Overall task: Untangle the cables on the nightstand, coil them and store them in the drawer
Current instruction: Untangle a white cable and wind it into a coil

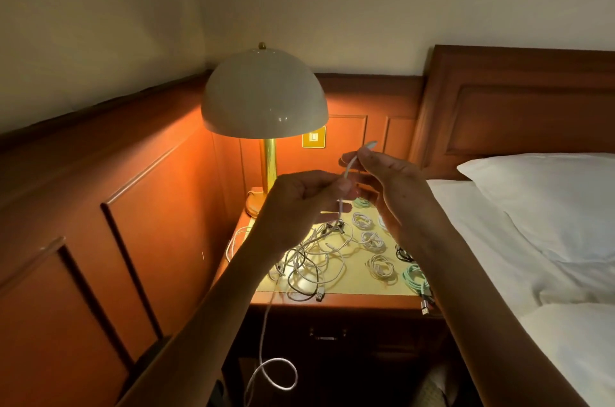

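Both hands are raised above the nightstand. My left hand and my right hand each pinch one white cable, whose plug end sticks up past my right fingers. Its free length runs down over the nightstand's front edge and curls into a loop near the floor. Under my hands lies a tangled pile of white and dark cables. Several coiled cables, white, black and mint green, lie in rows on the right half. The drawer below is closed.
A lit dome lamp stands at the nightstand's back left corner. Wood panelling runs along the left wall and behind. The bed with a white pillow touches the nightstand's right side. A mint cable's plug hangs over the front right corner.
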The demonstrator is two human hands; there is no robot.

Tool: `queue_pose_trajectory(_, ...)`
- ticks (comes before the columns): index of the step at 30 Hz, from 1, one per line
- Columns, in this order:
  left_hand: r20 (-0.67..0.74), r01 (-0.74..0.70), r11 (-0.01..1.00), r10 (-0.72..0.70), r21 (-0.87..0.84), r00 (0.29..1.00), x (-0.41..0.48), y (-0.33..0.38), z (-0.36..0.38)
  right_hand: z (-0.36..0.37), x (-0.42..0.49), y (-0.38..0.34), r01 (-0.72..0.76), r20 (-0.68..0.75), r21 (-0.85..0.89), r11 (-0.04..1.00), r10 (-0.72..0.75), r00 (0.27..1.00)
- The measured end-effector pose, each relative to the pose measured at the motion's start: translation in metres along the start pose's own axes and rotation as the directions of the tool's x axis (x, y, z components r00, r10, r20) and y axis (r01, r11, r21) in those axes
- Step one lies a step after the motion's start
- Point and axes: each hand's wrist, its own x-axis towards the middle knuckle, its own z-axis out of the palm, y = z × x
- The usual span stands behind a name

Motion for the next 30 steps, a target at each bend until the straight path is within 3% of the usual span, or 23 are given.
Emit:
queue_pose_trajectory(3,-0.129,-0.019,0.977,0.047,0.214,0.991,0.002,-0.008,-0.01,0.003,0.0,-0.005,-0.02,-0.011,0.125,0.992,0.022,1.0)
queue_pose_trajectory(5,-0.227,-0.172,0.928,0.255,0.332,0.94,0.003,-0.011,-0.023,-0.006,0.001,-0.008,-0.049,0.053,0.02,0.999,0.048,0.997)
queue_pose_trajectory(6,-0.199,-0.261,0.883,0.357,0.39,0.913,0.003,-0.011,-0.029,-0.011,0.002,-0.011,-0.054,0.15,-0.147,0.988,0.076,0.986)
queue_pose_trajectory(8,0.002,-0.381,0.775,0.44,0.504,0.898,0.003,-0.008,-0.038,-0.017,0.001,-0.015,0.063,0.41,-0.508,0.859,0.176,0.895)
queue_pose_trajectory(10,0.232,-0.393,0.69,0.32,0.608,0.919,0.002,-0.007,-0.042,-0.016,-0.001,-0.018,0.223,0.546,-0.643,0.733,0.234,0.805)
queue_pose_trajectory(11,0.297,-0.352,0.705,0.206,0.616,0.932,0.001,-0.007,-0.042,-0.015,-0.001,-0.018,0.241,0.548,-0.655,0.716,0.23,0.805)
queue_pose_trajectory(14,0.385,-0.085,0.905,-0.09,0.416,0.919,-0.001,-0.007,-0.042,-0.015,0.003,-0.015,0.212,0.463,-0.62,0.755,0.134,0.876)
queue_pose_trajectory(16,0.442,0.023,0.956,-0.156,0.291,0.884,-0.003,-0.007,-0.038,-0.018,0.007,-0.013,0.225,0.429,-0.597,0.77,0.069,0.901)
queue_pose_trajectory(21,0.482,0.064,0.978,-0.156,0.201,0.862,-0.002,-0.017,-0.036,-0.017,0.007,-0.005,0.289,0.484,-0.521,0.803,-0.001,0.875)
queue_pose_trajectory(26,0.402,0.187,0.961,-0.091,-0.206,0.911,-0.007,-0.025,-0.038,-0.035,0.008,0.004,0.233,0.466,-0.297,0.926,-0.072,0.882)
queue_pose_trajectory(30,0.558,0.293,0.923,-0.111,-0.249,0.822,-0.014,-0.034,-0.021,-0.025,0.001,0.036,0.212,0.345,-0.143,0.967,-0.152,0.926)
